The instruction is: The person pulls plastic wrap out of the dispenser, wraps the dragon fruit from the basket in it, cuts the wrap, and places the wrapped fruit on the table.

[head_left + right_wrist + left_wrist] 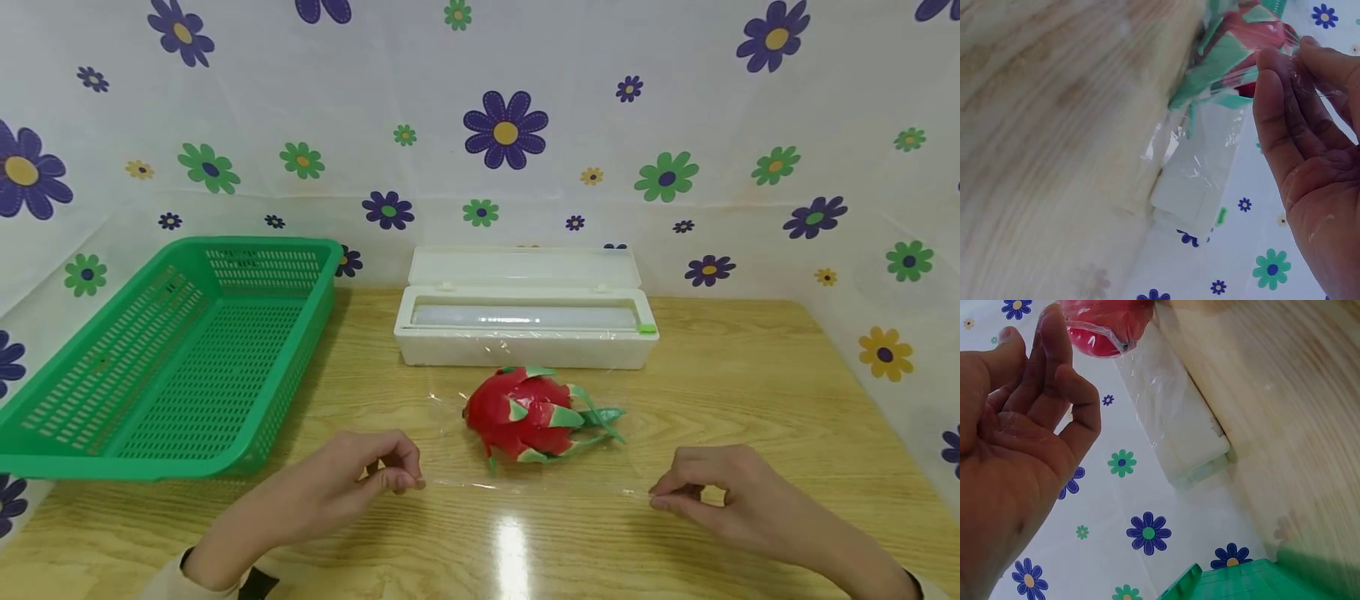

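A white fabric sheet printed with purple, green and yellow flowers [300, 100] forms the backdrop, behind and to both sides of a glossy red, oval dragon fruit with green-tipped scales [525, 412]. A yellowish wood-grain bench [750, 400] extends all around the dragon fruit. A green rectangular plastic basket with slotted walls [150, 468] stands to the left of the dragon fruit, well apart from it.

A long white plastic box with a raised hinged lid [427, 350] sits just behind the dragon fruit. A thin sheet of transparent plastic film [465, 483] spreads around the dragon fruit; its near edge runs taut in front. Whether the film passes over or under the dragon fruit cannot be told. A pale roll [525, 317] lies inside the box, behind the dragon fruit. The dragon fruit lies on its side, leafy end pointing right.

Left hand [348, 479]: in front and left of the dragon fruit; thumb and forefinger nearly together, pinching the film's near edge. Right hand [735, 493]: in front and right; thumb and forefinger closed on the film's other near corner. A small bright-green part [647, 329] is at the box's right end, behind and right of the dragon fruit.
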A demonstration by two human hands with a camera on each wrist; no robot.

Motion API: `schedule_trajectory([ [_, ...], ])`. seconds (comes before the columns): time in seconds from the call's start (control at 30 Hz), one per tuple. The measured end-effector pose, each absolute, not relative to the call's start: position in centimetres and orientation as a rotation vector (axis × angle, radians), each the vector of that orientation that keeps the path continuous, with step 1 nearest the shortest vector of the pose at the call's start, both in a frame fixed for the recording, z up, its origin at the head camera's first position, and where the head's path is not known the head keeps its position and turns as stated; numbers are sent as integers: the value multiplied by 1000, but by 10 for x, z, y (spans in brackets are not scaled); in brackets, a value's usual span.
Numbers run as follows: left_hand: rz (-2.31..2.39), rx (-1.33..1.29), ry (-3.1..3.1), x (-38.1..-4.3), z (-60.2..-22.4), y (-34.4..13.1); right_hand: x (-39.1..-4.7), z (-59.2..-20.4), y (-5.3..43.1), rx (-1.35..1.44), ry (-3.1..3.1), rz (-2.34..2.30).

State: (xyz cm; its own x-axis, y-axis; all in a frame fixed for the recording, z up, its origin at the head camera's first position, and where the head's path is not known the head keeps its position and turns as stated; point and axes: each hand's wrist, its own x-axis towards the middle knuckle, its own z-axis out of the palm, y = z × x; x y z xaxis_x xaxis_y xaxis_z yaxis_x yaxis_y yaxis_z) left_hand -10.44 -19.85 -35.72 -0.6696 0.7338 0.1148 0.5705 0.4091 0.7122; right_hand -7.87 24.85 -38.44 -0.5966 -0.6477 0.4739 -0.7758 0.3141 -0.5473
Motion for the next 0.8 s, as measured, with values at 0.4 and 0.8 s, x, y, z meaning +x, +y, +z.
schedule_trajectory([
  [0.4, 1176, 1115, 2322, -97, -352, -205, -75, -376, 253, 1410, -2399, 1093],
  [0.8, 1226, 1156, 2311, -95, -346, -212, -74, -361, 254, 1373, -2360, 1040],
])
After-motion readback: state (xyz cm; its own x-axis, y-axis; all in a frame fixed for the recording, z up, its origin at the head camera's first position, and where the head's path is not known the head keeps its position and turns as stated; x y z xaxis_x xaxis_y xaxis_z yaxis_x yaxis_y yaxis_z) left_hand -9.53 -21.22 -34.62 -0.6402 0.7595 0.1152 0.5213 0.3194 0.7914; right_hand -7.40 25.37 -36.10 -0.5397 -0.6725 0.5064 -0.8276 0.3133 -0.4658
